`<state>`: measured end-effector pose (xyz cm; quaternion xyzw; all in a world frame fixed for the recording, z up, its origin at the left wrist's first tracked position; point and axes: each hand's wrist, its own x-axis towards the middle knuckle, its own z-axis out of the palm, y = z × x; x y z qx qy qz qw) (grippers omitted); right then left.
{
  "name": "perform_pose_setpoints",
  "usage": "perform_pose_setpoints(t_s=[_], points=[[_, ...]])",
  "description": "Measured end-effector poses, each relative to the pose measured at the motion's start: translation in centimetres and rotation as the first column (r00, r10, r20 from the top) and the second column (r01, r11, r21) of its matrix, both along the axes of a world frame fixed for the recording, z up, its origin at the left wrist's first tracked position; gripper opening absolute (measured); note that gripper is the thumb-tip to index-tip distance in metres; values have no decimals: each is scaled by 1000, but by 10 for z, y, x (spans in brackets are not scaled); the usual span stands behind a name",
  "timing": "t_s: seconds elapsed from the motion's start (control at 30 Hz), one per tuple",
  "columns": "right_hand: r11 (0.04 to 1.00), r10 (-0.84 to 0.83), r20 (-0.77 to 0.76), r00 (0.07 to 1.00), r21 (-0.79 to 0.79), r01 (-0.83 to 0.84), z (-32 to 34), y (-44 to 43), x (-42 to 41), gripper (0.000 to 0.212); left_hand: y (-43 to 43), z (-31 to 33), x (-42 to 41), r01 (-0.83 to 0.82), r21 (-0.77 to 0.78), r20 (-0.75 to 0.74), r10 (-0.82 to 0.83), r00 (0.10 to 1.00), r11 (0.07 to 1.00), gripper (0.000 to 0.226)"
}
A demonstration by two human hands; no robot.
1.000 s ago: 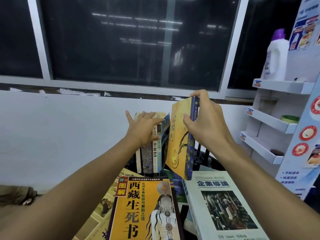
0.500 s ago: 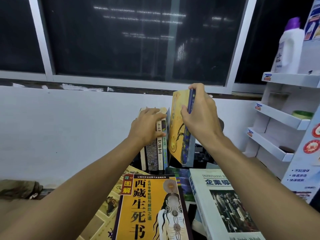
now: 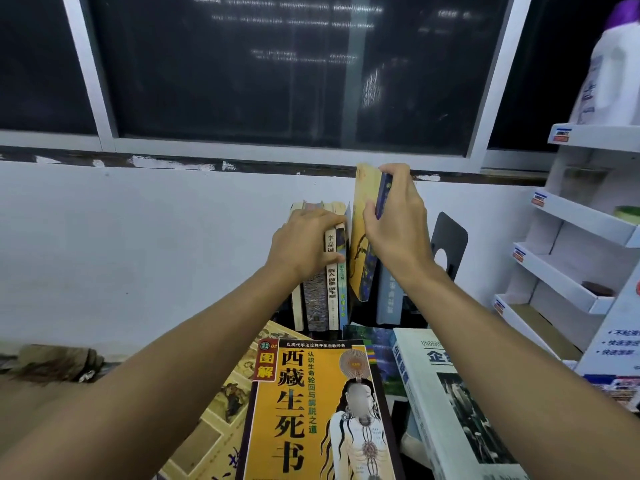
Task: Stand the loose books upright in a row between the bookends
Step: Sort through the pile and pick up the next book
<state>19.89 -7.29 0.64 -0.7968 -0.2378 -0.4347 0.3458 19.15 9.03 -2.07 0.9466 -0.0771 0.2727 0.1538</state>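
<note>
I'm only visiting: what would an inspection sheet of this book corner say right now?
Surface: table, mostly hidden under books.
Job's things: upright row; yellow book tilted beside it; black bookend; orange book and white book lying flat.
Clutter: brown crumpled thing at left.
Grippers: left hand holds the upright row's tops; right hand grips the yellow book's top.
Cables: nothing seen.
Surroundings: dark window, white wall, display rack bearing a white bottle.

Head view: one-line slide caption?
Right hand holds a yellow book beside the upright row that the left hand steadies.
</note>
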Motion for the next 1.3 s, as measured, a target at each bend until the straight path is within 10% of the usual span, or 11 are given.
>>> perform_pose_setpoints(t_s=[1.3], points=[[977,108,-287,952,-145,-154,-67,-4,23,47,2,-7,7,-8,0,43,8,999,1000,73]])
